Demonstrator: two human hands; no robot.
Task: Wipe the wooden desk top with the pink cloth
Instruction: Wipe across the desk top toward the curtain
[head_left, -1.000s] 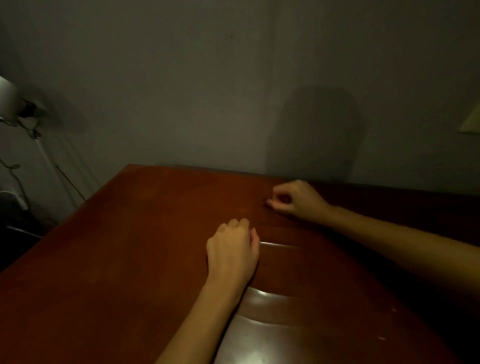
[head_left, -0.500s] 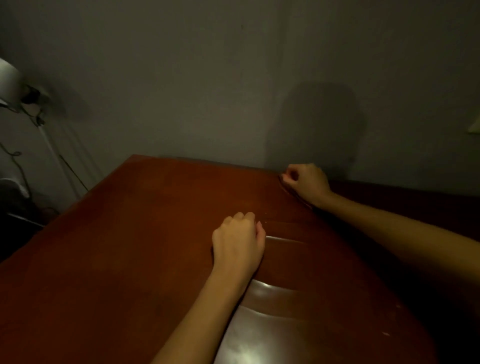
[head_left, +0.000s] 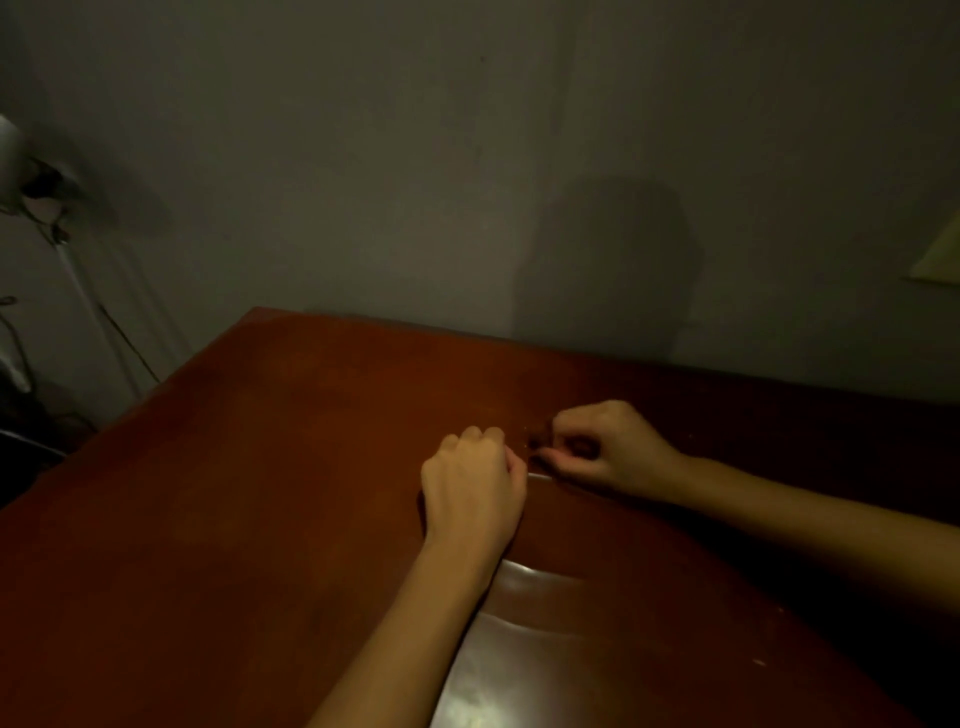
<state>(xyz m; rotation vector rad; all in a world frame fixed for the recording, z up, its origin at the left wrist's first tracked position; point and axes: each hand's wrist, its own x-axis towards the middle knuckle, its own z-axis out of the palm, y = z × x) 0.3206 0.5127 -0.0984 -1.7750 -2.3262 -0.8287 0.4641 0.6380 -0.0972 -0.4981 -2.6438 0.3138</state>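
Pink cloth: honestly can't pick it out, the light's way too dim; anything under the curled fingers is hidden.
Dark bit (head_left: 536, 442): tiny brownish thing between the two hands, on the tabletop, too murky to tell what it is.
Right hand (head_left: 613, 447): resting on the tabletop, thumb and fingers pinched together on that dark bit; forearm cut off at the right edge.
Left hand (head_left: 472, 488): knuckles up, just beside the right one, fingers curled under. Can't tell if they grip anything.
Tabletop (head_left: 260, 493): reddish-brown wood, smooth, fairly matte, fills the lower frame and butts against the wall; the right side sinks into shadow, with a few pale specks there.
Glossy panel (head_left: 545, 649): dark, shiny, curved piece by the left forearm, cut off at the bottom. Can't tell what it is.
Wall (head_left: 415, 156): plain grey, with a blocky shadow (head_left: 608, 260) above the hands.
Lamp (head_left: 8, 156): white, mostly cut off on the left, cords hanging below.
Yellowish paper (head_left: 940, 254): on the wall, cropped at the right edge.
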